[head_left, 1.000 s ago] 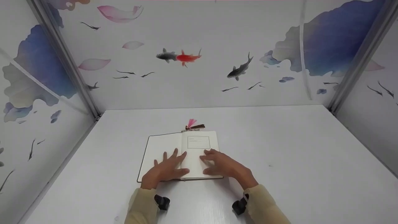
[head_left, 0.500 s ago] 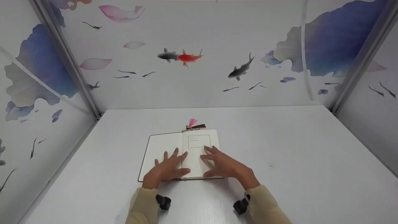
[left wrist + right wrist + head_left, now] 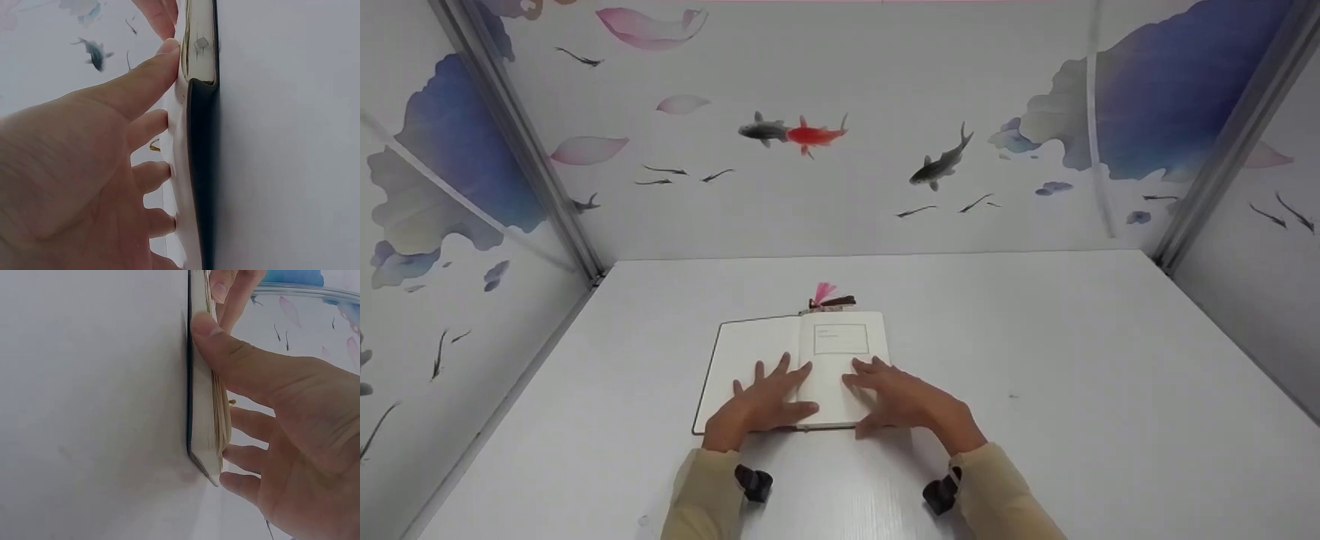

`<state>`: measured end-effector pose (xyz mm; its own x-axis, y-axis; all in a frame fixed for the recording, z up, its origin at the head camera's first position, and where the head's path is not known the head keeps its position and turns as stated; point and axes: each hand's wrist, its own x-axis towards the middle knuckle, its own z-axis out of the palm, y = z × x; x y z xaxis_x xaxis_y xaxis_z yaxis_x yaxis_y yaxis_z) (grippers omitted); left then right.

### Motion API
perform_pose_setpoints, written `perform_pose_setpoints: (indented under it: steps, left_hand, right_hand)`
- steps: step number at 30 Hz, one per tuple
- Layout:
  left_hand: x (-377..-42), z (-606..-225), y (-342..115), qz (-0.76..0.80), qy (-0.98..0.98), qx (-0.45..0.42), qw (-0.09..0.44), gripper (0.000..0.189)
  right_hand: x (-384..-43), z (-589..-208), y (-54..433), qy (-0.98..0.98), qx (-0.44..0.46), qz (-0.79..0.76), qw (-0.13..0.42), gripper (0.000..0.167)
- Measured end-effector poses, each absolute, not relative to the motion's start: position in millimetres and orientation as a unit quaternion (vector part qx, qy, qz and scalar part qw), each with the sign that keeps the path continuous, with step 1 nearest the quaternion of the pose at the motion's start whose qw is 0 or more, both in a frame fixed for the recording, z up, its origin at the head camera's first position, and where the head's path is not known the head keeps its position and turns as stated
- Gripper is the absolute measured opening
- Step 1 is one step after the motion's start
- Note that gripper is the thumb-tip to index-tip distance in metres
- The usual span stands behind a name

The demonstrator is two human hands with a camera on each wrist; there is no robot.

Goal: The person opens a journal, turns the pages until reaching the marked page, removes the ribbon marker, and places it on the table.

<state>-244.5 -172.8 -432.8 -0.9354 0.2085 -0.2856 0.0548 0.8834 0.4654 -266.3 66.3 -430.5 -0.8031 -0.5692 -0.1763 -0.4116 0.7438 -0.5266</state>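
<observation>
An open notebook [image 3: 750, 345] with a dark cover and cream pages lies on the white table. My left hand [image 3: 761, 401] rests spread on the left page, its thumb reaching across the fold to the right page. On the right page, below a printed box [image 3: 841, 340], lie the fingers of my right hand [image 3: 904, 397]. Its thumb touches the lower edge of the page block [image 3: 203, 416], as the right wrist view shows. In the left wrist view, the left thumb [image 3: 149, 76] presses near the fold above the dark cover [image 3: 203, 140].
A pink tassel [image 3: 823, 291] and a dark brown strip [image 3: 840, 301] stick out past the notebook's top edge. White walls printed with fish and leaves enclose the table [image 3: 1072, 337] at the back and sides. Both wrists carry small black devices [image 3: 940, 495].
The right thumb has slid down from the right page to its lower edge. The right fingers have shifted slightly downward. My left hand stays in place on the left page.
</observation>
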Motion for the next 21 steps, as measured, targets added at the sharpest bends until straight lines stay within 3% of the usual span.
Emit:
perform_pose_setpoints:
  steps: [21]
  left_hand:
    - [-245.3, -434.5, -173.8, 0.238, 0.955, 0.077, 0.16, 0.072]
  right_hand:
    - [-263.8, -420.6, 71.8, 0.911, -0.297, -0.221, 0.18, 0.051]
